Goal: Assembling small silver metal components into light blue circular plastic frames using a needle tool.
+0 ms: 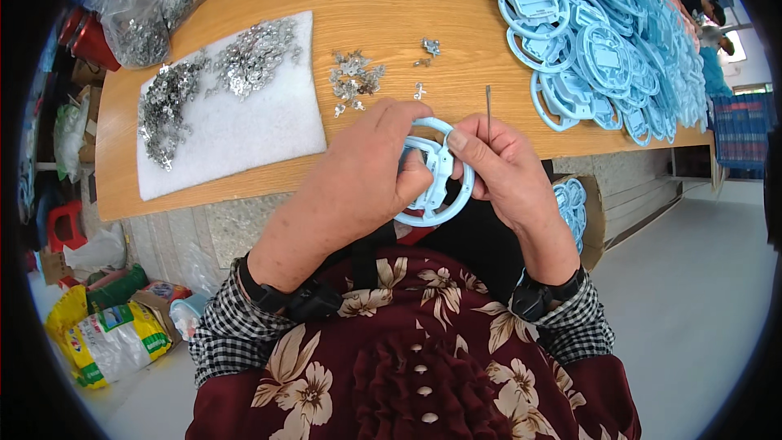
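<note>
Between my hands, at the table's near edge, is a light blue plastic toy steering wheel (441,210), a round ring with a moulded centre. My left hand (371,163) is closed around its left side, thumb pressed on the centre part. Closed on the right side of the rim is my right hand (509,167), its thumb near the top. A thin metal rod (489,110), perhaps a screwdriver shaft, sticks up from among the right fingers; its lower end is hidden. Just beyond the hands lie small silvery metal clips (356,77) and a single metal clip (419,90).
A white foam pad (261,126) on the left bears heaps of metal clips (254,57). Behind it sit clear bags (138,28) of metal parts. Many blue steering wheels (603,53) pile up at the right. A cardboard box (597,216) with more wheels stands below the table.
</note>
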